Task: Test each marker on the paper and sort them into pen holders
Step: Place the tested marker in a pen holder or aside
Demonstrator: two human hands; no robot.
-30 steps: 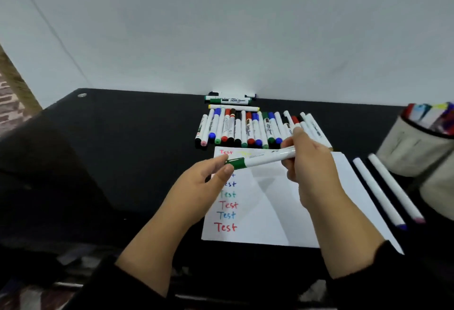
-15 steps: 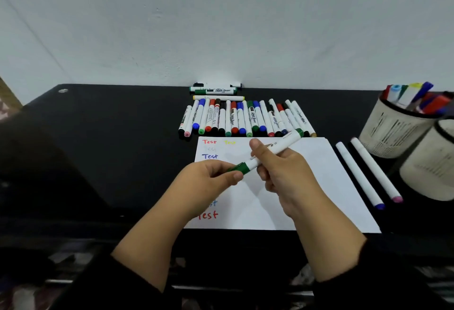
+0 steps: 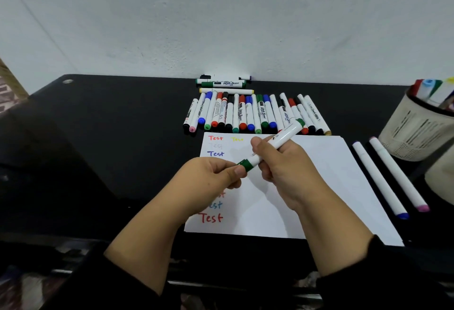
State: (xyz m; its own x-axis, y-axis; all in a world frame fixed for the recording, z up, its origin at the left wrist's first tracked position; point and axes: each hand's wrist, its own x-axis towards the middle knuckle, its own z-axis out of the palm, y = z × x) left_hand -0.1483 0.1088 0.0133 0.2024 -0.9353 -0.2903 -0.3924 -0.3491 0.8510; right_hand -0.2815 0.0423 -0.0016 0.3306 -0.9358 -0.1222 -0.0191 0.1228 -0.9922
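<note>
In the head view, the right hand (image 3: 282, 164) grips the white barrel of a green-capped whiteboard marker (image 3: 272, 146), which slants above the white sheet of paper (image 3: 307, 187). The left hand (image 3: 211, 177) pinches the green cap (image 3: 247, 164) between thumb and curled fingers. The cap looks seated, or only just starting to part; I cannot tell which.

The step in hand appears to be uncapping. It should go best as a straight pull along the barrel, right hand steady, so the tip does not smear skin or paper. The cap is best kept in the left hand for recapping afterwards. Free room for a test word lies to the right of the column of "Test" words (image 3: 213, 152), and under the faint yellow one.

Beyond the paper, a row of capped markers (image 3: 255, 115) lies side by side on the black glossy surface (image 3: 110, 150), with a few more markers lying crosswise against the wall (image 3: 223, 83). Two slim white pens (image 3: 390, 179) lie just beside the paper's right edge. A cream mesh pen holder (image 3: 415, 130), already holding markers, stands at the far right, and part of a second holder (image 3: 442, 179) shows at the frame edge. The slim pens lie between the paper and the holders, so a reach to the holders should pass above them.
</note>
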